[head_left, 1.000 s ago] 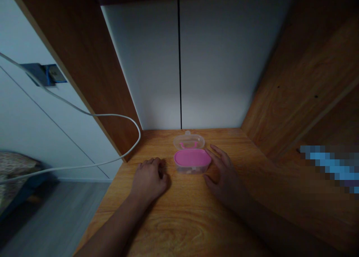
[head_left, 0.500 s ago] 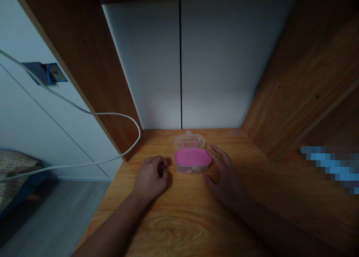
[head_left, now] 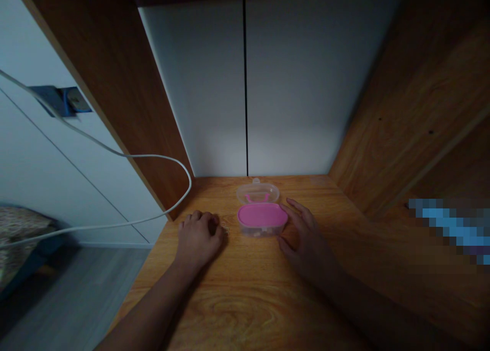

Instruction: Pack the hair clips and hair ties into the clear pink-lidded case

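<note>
Bare left hand (head_left: 199,238), bare right hand (head_left: 308,243)

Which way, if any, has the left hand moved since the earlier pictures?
Yes: the left hand has shifted slightly leftward in the head view, widening its gap from the pink-lidded clear plastic box, which stays in place.

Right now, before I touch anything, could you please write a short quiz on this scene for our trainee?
1. True or false: the curled left hand rests on the orange-brown wooden tabletop.
2. Which hand spreads its fingers beside the oval clear plastic box with a pink top: A left, or B right hand?
3. What lies directly behind the box?

Key: 1 true; 2 B; 3 a clear oval plastic lid.
</note>
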`<state>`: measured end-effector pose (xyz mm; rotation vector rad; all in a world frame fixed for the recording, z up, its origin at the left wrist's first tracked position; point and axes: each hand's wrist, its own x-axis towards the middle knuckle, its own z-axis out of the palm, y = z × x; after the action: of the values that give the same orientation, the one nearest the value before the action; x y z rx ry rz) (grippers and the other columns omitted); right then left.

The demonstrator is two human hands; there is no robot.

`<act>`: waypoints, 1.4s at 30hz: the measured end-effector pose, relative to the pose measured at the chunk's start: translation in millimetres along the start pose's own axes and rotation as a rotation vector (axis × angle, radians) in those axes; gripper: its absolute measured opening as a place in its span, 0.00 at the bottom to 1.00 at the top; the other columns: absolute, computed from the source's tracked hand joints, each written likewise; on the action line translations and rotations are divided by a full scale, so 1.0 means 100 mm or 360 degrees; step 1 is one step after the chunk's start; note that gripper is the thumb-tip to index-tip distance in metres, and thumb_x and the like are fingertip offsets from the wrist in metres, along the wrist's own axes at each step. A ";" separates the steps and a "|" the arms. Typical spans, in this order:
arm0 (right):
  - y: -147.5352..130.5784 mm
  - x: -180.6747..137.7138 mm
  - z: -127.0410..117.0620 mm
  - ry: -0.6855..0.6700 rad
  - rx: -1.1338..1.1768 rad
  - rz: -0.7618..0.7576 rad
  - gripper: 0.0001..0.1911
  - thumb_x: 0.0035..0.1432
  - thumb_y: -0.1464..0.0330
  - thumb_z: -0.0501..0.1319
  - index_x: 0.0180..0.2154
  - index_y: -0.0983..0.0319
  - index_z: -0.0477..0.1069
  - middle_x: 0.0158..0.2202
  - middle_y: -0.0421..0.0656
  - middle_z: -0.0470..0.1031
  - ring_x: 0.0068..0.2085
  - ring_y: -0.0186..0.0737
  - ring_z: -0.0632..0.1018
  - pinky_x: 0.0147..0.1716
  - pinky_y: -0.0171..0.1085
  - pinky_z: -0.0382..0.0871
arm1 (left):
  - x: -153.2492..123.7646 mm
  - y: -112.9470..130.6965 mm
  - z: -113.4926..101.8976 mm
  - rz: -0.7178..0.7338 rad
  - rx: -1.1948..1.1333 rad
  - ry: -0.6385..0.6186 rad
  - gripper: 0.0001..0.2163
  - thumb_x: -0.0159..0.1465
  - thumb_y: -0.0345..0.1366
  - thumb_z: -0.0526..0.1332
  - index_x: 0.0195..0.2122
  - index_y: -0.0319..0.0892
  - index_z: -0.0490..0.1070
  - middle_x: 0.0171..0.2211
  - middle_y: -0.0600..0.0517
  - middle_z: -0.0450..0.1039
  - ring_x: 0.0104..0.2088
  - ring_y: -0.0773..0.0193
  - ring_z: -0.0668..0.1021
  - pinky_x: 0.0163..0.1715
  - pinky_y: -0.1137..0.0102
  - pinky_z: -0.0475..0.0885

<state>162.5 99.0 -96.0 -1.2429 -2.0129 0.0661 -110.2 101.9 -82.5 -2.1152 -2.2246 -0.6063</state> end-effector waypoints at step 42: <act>-0.02 0.01 -0.03 0.0028 0.0055 0.0012 0.29 0.57 0.71 0.59 0.60 0.58 0.60 0.64 0.52 0.57 0.64 0.54 0.63 0.62 0.59 0.62 | -0.01 0.06 0.03 0.0174 -0.0326 -0.0092 0.06 0.62 0.38 0.63 0.32 0.48 0.80 0.38 0.49 0.74 0.44 0.51 0.73 0.46 0.58 0.60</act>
<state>162.4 98.1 -92.7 -1.2253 -1.9843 0.0931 -103.8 102.2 -84.4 -2.3605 -2.1400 -0.8087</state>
